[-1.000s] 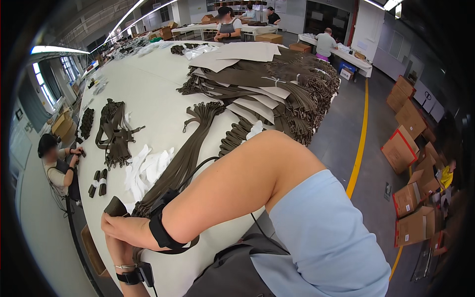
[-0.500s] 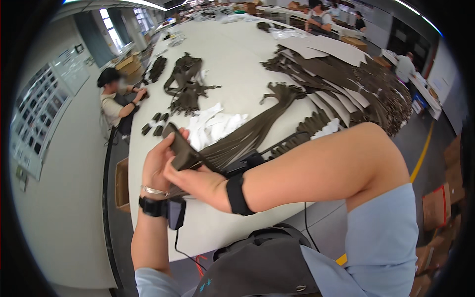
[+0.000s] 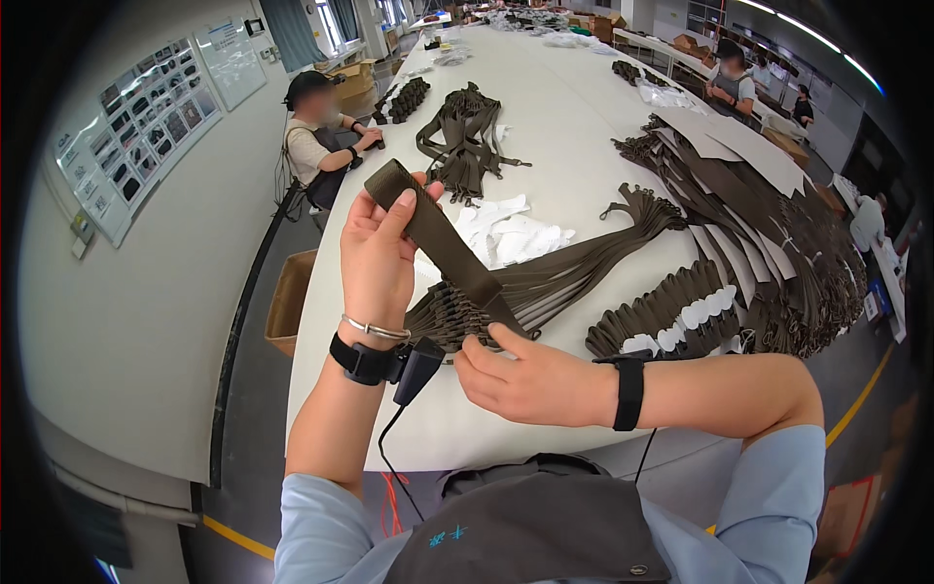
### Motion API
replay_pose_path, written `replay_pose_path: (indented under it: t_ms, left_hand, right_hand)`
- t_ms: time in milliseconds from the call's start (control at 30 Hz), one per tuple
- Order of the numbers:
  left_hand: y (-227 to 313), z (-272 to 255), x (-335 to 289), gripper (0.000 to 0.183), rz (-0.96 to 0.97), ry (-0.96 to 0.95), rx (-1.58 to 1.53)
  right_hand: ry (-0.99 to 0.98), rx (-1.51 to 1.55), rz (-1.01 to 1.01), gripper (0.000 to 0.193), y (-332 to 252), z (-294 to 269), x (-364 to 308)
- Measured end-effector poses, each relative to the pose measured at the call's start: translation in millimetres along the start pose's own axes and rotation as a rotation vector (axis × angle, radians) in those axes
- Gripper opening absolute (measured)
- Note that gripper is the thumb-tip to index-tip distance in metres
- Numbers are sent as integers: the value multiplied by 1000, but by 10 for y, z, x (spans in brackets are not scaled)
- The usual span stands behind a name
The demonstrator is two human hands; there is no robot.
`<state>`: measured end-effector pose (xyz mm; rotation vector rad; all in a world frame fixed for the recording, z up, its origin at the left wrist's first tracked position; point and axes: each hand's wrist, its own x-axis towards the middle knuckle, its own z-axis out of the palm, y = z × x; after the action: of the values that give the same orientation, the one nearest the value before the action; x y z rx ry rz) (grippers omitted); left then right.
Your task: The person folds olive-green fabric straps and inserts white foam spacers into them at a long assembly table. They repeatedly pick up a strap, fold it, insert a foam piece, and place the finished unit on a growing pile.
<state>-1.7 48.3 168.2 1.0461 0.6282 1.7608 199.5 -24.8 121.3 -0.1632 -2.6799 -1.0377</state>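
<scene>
My left hand (image 3: pixel 381 229) grips a wide dark olive webbing strap (image 3: pixel 449 251), its thumb pressed on the folded upper end. From there the strap slants down to the right, over a bundle of similar straps on the table. My right hand (image 3: pixel 516 378) is by the strap's lower end, fingers loosely bent and thumb apart; no thing shows between them. Whether its thumb touches the strap is unclear. Beneath the held strap, the bundle of long olive straps (image 3: pixel 574 263) fans out, with small dark fittings at its near end.
White pieces (image 3: pixel 506 234) lie beyond the bundle. Rolled straps with white bands (image 3: pixel 666 316) sit to the right, before a large heap of straps and boards (image 3: pixel 720 195). Another strap pile (image 3: pixel 467 141) lies farther off. A co-worker (image 3: pixel 321 146) sits at the left edge; a cardboard box (image 3: pixel 292 302) stands below.
My hands, close together on the strap before, are now apart. The right has moved right and down; the left holds the strap, now stretched out lengthwise. The view has shifted left.
</scene>
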Motion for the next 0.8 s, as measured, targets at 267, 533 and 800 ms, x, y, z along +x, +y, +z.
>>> replay_pose_path:
  t_ms: [267, 533, 800]
  left_hand:
    - [41, 227, -435, 31, 18, -225, 140]
    - [68, 295, -506, 31, -106, -199, 128]
    - [78, 317, -492, 31, -77, -184, 142]
  right_hand:
    - [457, 1471, 974, 76, 359, 405, 91]
    - [460, 2019, 806, 36, 149, 586, -29]
    - [424, 2341, 715, 28, 126, 408, -71]
